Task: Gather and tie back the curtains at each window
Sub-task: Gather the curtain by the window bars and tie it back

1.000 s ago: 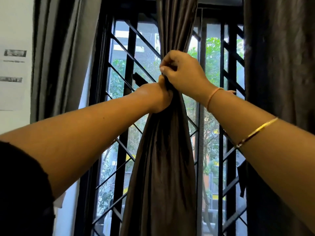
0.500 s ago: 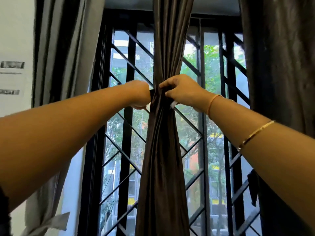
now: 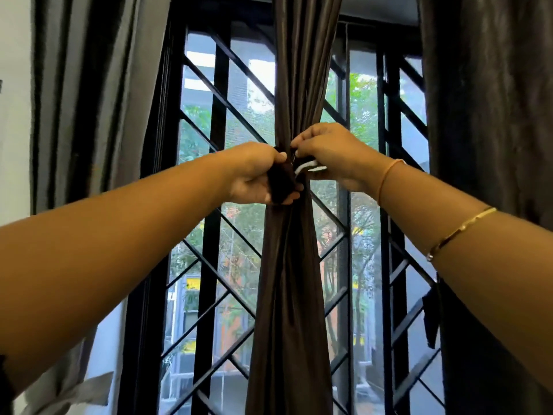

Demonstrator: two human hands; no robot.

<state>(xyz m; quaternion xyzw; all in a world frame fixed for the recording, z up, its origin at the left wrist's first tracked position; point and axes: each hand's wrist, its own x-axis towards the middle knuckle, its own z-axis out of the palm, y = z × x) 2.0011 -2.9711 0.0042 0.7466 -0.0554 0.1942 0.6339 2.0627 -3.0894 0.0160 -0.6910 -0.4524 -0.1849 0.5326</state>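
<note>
Both forearms reach straight ahead and meet at the middle curtain. The left hand [image 3: 257,175] is curled round the dark tie band [image 3: 279,182], thumb on top and fingers underneath, and holds it against the bunched cloth. The right hand [image 3: 332,154], just beside it and a little higher, pinches the band's free end, where a white strip [image 3: 308,167] shows. The two hands nearly touch, so neither is clearly nearer.

The gathered curtain [image 3: 288,280] hangs directly beyond and between the hands. Its long axis is vertical, and it narrows at the band and flares below. The band runs across that axis, so closing it probably means bringing the right hand's end leftward over the part that the left hand holds.

Behind the curtain stands the black window grille [image 3: 215,115]. A grey curtain [image 3: 89,85] hangs well left of the hands and a dark curtain [image 3: 484,115] well right.
</note>
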